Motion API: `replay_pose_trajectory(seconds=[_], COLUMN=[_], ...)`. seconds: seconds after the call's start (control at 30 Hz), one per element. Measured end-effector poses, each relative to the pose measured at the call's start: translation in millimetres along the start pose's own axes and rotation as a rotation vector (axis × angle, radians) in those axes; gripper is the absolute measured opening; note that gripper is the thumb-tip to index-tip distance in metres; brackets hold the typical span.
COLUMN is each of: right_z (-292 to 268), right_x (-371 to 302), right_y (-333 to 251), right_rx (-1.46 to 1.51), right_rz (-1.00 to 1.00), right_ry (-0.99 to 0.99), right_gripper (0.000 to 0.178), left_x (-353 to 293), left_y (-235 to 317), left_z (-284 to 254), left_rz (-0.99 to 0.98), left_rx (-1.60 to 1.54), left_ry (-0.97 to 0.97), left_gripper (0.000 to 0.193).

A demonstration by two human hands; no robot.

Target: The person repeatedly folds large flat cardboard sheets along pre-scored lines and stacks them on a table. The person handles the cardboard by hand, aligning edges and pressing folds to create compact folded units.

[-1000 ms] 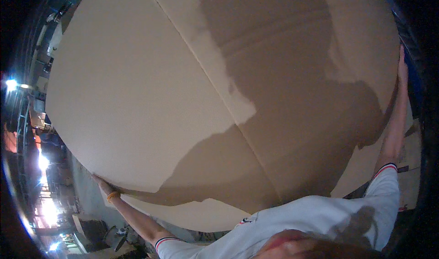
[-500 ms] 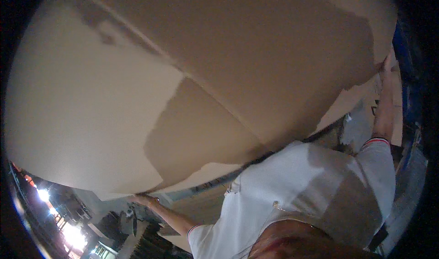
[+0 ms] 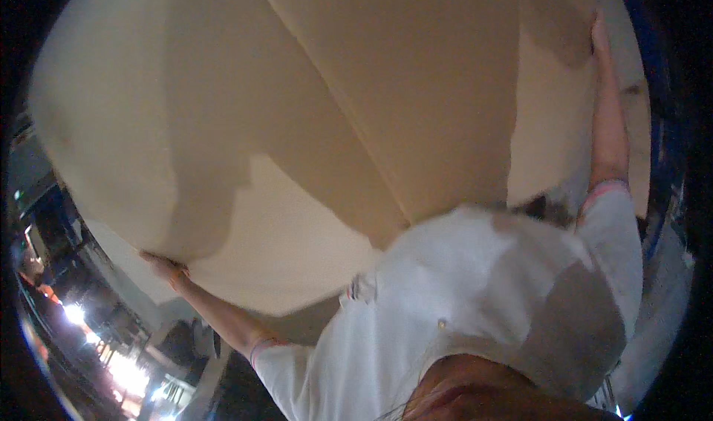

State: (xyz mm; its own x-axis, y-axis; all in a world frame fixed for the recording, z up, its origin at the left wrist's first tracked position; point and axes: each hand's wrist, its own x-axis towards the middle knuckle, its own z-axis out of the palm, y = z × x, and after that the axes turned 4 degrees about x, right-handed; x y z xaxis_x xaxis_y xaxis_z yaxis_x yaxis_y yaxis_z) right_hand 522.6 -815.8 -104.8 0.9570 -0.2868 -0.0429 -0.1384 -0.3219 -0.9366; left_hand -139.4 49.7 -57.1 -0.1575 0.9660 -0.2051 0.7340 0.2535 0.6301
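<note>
A very large tan cardboard sheet point(image 3: 297, 191) fills most of the view in front of me, and its near edge reaches my white shirt. A straight crease point(image 3: 327, 87) runs across it from the top toward my chest. At the sheet's lower left edge my left hand point(image 3: 168, 268) is closed on the border, its fingers partly hidden. Out at the upper right, with the arm stretched far forward, my right hand point(image 3: 598, 36) grips the opposite edge; most of its fingers cannot be seen. Broad shadows lie over the cardboard.
Bright lights point(image 3: 126, 376) glare at the lower left, among dark, blurred equipment. A dark rounded object point(image 3: 177, 343) stands below my left forearm. Something blue point(image 3: 631, 12) rises along the right rim.
The cardboard has turned, so its crease runs more steeply, and it has come nearer my body. My left hand has moved left and upward, my right hand farther forward.
</note>
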Motion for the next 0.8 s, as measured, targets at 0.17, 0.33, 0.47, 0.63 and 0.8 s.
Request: replay_pose_trajectory(seconds=[0.17, 0.33, 0.47, 0.63, 0.8], right_z=[26.7, 115.1, 164.1, 219.5, 230.7], right_x=[45.3, 109.6, 163.0, 158.0, 141.5], right_y=[-31.7, -82.8, -146.3, -170.2, -193.4], right_rx=[0.119, 0.252, 0.325, -0.164, -0.677], right_rz=[0.038, -0.034, -0.081, -0.189, -0.225], right_ry=[-0.086, -0.311, -0.456, -0.170, 0.165], right_gripper=[0.078, 0.077, 0.077, 0.071, 0.067], left_x=[5.4, 83.4, 127.3, 177.4, 162.3], left_y=[-24.2, -25.5, 33.4, -11.5, -20.9], left_z=[13.0, 6.1, 56.6, 23.5, 25.9], left_rz=[0.076, 0.245, 0.179, 0.155, 0.305], left_rx=[-0.311, -0.149, -0.314, -0.109, -0.306], left_ry=[-0.021, 0.001, -0.003, 0.229, 0.213], left_gripper=[0.075, 0.076, 0.075, 0.072, 0.068])
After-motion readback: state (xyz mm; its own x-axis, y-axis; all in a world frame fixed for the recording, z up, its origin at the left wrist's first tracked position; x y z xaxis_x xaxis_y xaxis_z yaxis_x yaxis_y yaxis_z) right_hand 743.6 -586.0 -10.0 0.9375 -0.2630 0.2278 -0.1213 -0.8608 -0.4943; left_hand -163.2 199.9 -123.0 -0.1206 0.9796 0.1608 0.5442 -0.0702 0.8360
